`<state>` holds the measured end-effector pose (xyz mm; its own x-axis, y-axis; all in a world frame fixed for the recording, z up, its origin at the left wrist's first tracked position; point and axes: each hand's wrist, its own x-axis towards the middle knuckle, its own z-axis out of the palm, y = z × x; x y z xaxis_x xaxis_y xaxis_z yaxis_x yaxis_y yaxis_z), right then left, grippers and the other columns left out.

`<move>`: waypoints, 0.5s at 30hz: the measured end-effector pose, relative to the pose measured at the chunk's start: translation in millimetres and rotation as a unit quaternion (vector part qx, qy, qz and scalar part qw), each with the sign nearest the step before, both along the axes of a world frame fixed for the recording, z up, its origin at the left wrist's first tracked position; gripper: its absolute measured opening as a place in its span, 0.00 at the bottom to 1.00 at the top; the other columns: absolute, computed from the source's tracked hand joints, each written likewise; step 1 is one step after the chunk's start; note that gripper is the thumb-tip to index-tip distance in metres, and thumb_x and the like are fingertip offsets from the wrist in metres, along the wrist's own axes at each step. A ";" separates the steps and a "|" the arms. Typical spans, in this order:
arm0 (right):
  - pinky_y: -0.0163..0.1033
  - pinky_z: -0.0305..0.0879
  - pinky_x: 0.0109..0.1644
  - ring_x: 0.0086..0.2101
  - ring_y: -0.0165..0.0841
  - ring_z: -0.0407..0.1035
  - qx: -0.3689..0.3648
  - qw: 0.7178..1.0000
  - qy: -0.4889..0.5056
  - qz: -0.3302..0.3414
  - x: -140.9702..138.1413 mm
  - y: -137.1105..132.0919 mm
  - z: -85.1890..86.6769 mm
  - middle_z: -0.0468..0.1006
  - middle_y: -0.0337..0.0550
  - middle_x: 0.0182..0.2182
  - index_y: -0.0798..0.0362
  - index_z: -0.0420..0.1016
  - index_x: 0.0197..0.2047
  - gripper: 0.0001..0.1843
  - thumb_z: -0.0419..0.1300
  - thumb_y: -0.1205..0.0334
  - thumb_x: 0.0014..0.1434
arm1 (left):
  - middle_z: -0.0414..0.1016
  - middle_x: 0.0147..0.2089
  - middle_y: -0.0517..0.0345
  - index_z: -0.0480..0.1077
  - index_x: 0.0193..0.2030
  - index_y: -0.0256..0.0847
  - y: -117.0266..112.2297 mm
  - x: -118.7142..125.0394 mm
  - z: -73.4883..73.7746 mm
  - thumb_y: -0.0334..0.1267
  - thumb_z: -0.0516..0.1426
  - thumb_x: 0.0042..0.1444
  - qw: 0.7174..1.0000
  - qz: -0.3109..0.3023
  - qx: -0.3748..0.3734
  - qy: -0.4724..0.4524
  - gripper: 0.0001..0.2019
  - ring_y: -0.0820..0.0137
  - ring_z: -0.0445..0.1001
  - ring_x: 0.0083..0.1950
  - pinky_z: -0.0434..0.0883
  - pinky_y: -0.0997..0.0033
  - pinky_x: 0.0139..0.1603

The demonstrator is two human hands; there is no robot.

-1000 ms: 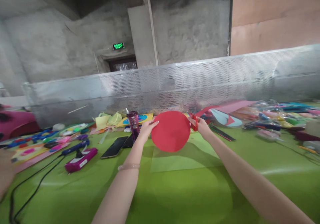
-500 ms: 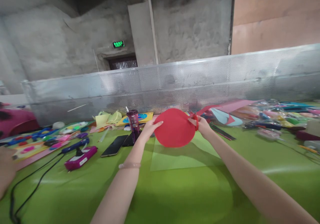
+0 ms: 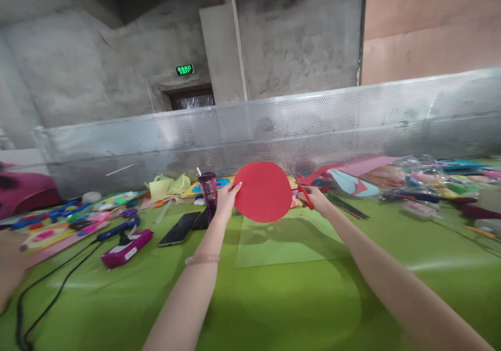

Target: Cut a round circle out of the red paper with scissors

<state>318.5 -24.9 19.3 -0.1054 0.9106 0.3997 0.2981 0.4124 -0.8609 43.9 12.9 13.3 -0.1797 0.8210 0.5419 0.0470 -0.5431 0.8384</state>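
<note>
A round piece of red paper (image 3: 263, 192) is held up above the table by my left hand (image 3: 227, 198), thumb on its face at the left edge. My right hand (image 3: 316, 201) is closed round red-handled scissors (image 3: 306, 196), just right of the disc and apart from it. The scissors' blades are hard to make out against the clutter behind. Below the disc, a light green sheet (image 3: 282, 246) lies on the green table (image 3: 289, 304), with shadows falling across it.
Left of my left arm are a purple cup with a straw (image 3: 209, 192), a black phone (image 3: 179, 229) and a purple power strip (image 3: 127, 248) with cables. Colourful craft pieces (image 3: 74, 213) lie far left, near another person's hand (image 3: 11, 265). Packaged supplies (image 3: 426, 184) crowd the right.
The red disc has shifted left and slightly up with my left hand. My right hand has come off its edge, and the scissors now show more plainly.
</note>
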 end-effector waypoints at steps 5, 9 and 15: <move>0.33 0.58 0.22 0.17 0.26 0.57 -0.001 1.000 -0.022 0.017 -0.7 -0.7 -0.1 0.60 0.34 0.13 0.53 0.59 0.18 0.07 0.54 0.61 0.41 | 0.77 0.37 0.52 0.74 0.37 0.36 -0.4 1.4 0.6 0.48 0.59 0.44 1.000 0.010 -0.008 0.008 0.18 0.61 0.73 0.40 0.69 0.66 0.40; 0.33 0.59 0.21 0.16 0.25 0.56 -0.009 0.999 -0.029 0.029 -2.6 0.2 -1.8 0.58 0.33 0.13 0.53 0.59 0.18 0.07 0.54 0.61 0.41 | 0.77 0.35 0.52 0.75 0.37 0.36 -2.1 2.0 1.7 0.48 0.60 0.43 1.000 0.003 -0.010 0.005 0.18 0.61 0.73 0.39 0.69 0.66 0.39; 0.32 0.61 0.21 0.18 0.26 0.61 -0.021 0.997 -0.039 0.055 -4.1 -0.4 -2.9 0.65 0.36 0.19 0.56 0.66 0.25 0.06 0.54 0.61 0.43 | 0.77 0.34 0.52 0.75 0.36 0.36 -5.1 2.6 3.3 0.48 0.60 0.42 1.000 -0.004 -0.022 0.000 0.18 0.61 0.73 0.38 0.69 0.66 0.38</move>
